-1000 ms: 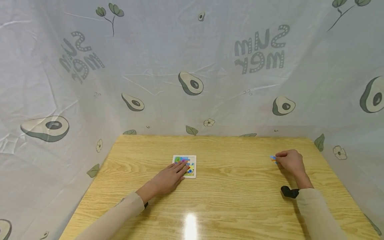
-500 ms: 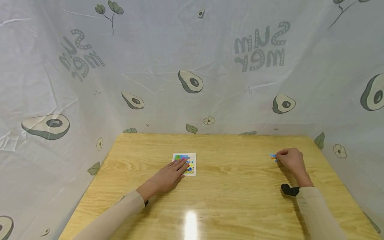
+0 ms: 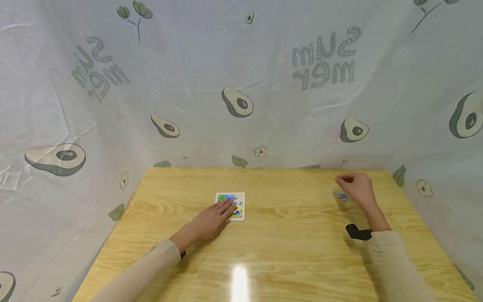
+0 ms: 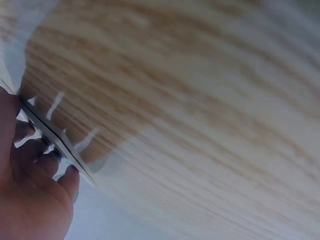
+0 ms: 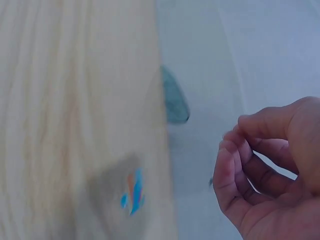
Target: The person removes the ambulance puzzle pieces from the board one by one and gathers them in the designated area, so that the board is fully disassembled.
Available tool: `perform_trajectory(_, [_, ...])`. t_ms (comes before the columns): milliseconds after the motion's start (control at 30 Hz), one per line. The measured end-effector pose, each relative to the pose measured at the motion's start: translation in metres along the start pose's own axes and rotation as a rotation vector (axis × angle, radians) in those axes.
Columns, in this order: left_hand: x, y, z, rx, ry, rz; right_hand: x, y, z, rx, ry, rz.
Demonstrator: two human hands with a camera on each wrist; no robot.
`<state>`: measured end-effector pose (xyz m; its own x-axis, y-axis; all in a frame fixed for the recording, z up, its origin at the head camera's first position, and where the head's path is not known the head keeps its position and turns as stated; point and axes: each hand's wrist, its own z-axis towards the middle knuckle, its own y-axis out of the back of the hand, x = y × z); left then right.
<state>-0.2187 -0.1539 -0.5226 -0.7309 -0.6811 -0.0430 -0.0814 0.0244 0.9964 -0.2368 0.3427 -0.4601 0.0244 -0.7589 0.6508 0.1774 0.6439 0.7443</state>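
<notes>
A small square picture puzzle board [image 3: 243, 208], white-rimmed with a bright colored picture, lies on the wooden table left of center. My left hand [image 3: 210, 219] rests over it, its extended fingers covering much of the picture. Seen nearly edge-on in the left wrist view, the board [image 4: 64, 142] has fingertips along it. My right hand [image 3: 358, 189] hovers above the table at the right, thumb and fingertips drawn together. Nothing shows between them in the right wrist view. Below that hand lie small blue and orange puzzle pieces [image 5: 132, 191], in the hand's shadow.
The wooden table [image 3: 286, 247] reaches back to a pale curtain [image 3: 196, 63] printed with avocados, leaves and lettering, which hangs along the back and both sides. Each sleeve ends near a black wrist camera [image 3: 357, 233].
My right hand has risen away from the blue and orange pieces, leaving them uncovered on the table. My left hand stays on the puzzle board.
</notes>
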Motion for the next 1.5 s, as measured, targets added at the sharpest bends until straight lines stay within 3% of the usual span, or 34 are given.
perform_trajectory(233, [0.0, -0.006, -0.003, -0.004, -0.003, 0.005, 0.03, -0.016, 0.003, 0.016, 0.07, 0.059])
perform_trajectory(500, [0.007, 0.003, -0.002, 0.023, 0.027, -0.006, 0.064, -0.038, 0.013, 0.065, 0.151, 0.106])
perform_trajectory(733, [0.012, 0.005, 0.0, -0.003, 0.029, -0.03, 0.092, -0.07, 0.018, 0.122, 0.21, 0.142])
perform_trajectory(1067, [0.004, 0.0, -0.009, 0.005, 0.028, -0.086, 0.126, -0.118, 0.014, 0.215, 0.202, 0.226])
perform_trajectory(1500, [-0.005, -0.001, -0.015, 0.007, 0.051, -0.096, 0.155, -0.166, 0.012, 0.282, 0.209, 0.218])
